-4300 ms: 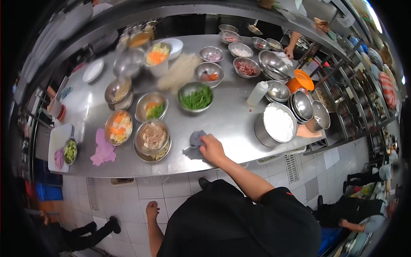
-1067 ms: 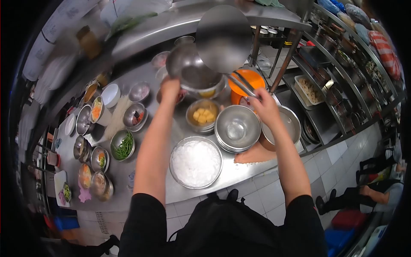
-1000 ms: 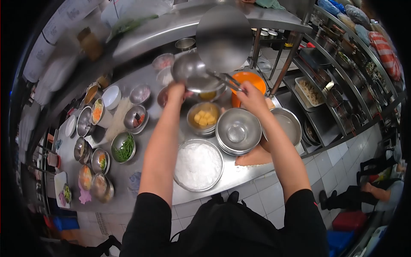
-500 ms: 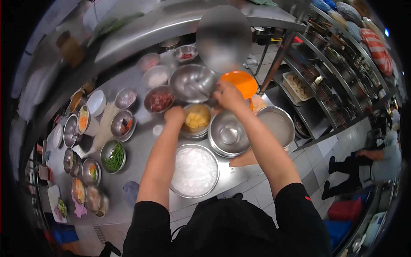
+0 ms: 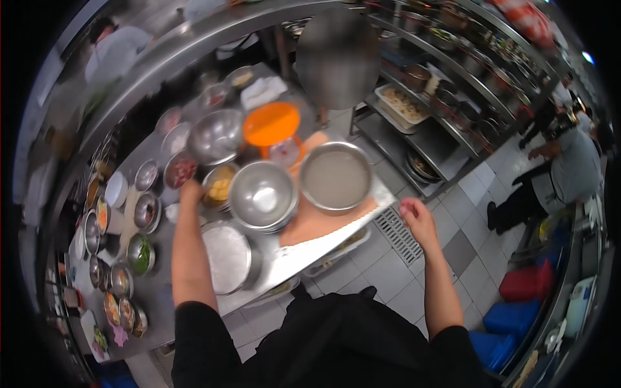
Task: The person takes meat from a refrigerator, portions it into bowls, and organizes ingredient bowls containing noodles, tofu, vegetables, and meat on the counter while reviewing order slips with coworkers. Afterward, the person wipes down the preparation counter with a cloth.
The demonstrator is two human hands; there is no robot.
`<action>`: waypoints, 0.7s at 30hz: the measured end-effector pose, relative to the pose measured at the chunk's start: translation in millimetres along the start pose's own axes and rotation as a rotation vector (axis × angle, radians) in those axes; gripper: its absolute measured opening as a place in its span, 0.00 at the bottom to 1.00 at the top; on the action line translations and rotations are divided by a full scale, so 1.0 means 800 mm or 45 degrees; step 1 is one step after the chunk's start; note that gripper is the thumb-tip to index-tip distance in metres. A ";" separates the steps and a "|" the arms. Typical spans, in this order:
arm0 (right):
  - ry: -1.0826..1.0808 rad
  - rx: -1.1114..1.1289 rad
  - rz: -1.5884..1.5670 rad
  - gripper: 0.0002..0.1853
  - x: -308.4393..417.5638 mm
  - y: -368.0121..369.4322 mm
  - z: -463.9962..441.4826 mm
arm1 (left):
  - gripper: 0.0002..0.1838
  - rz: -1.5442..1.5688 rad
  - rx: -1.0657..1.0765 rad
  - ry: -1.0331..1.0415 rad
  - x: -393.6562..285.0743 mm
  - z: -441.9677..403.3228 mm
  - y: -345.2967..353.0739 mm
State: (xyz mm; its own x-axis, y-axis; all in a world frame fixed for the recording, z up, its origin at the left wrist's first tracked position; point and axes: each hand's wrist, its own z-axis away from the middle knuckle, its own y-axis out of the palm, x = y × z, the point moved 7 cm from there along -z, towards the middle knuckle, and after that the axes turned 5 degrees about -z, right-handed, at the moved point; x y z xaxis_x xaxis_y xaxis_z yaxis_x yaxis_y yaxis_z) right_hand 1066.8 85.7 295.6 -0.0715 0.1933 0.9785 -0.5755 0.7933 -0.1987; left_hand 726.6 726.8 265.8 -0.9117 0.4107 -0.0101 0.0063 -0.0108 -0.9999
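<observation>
My left hand [image 5: 189, 192] is over the steel table, between a bowl of red meat [image 5: 181, 171] and a steel bowl of yellow chunks [image 5: 219, 185]. Its fingers are hidden from me, so I cannot see whether it grips a rim. My right hand [image 5: 419, 222] hangs in the air past the table's right edge, above the floor, fingers loosely curled and apart, holding nothing. Nearest to it on the table is a wide pan of cloudy liquid [image 5: 336, 176]. A stack of steel bowls [image 5: 264, 196] and a container of white powder [image 5: 226, 257] stand closer to me.
An orange basin [image 5: 272, 124] and a large steel bowl [image 5: 216, 137] stand farther back. Several small bowls of ingredients, one with green vegetables [image 5: 140, 254], fill the left side. A steel rack [image 5: 440, 149] stands across the aisle. A person in grey [image 5: 569, 171] is at right.
My right hand has left the area by the orange basin and swung right, beyond the table edge. My left hand stays beside the bowl of yellow chunks. The view has turned right.
</observation>
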 end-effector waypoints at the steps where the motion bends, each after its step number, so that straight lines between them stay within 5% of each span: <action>1: -0.001 -0.036 -0.011 0.13 -0.024 -0.041 0.016 | 0.10 0.005 0.240 -0.010 0.008 -0.010 0.020; 5: 0.242 -0.186 -0.168 0.12 -0.117 -0.194 0.054 | 0.09 0.311 0.519 -0.381 0.025 -0.005 0.024; 10: 0.287 -0.259 -0.108 0.12 -0.116 -0.338 0.018 | 0.08 1.294 0.233 -0.602 -0.012 0.065 -0.048; 14: 0.236 -0.223 -0.151 0.12 -0.094 -0.404 -0.067 | 0.15 1.423 0.130 -0.555 -0.006 0.076 -0.063; 16: 0.164 -0.225 -0.175 0.12 -0.086 -0.435 -0.117 | 0.20 0.901 0.032 0.029 0.077 0.004 -0.030; 17: 0.168 -0.256 -0.164 0.12 -0.086 -0.457 -0.140 | 0.21 1.232 0.026 -0.606 0.026 0.087 -0.068; 21: 0.110 -0.318 -0.149 0.11 -0.072 -0.553 -0.216 | 0.24 1.322 -0.185 -0.717 0.047 0.120 -0.091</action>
State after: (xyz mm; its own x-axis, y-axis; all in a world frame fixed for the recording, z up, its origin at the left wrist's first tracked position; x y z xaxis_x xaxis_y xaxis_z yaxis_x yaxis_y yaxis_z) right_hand 1466.2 -176.9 317.8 0.0593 0.1323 0.9894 -0.3566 0.9286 -0.1028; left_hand 652.1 655.7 339.1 -0.4951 -0.1920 -0.8473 0.8616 0.0166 -0.5073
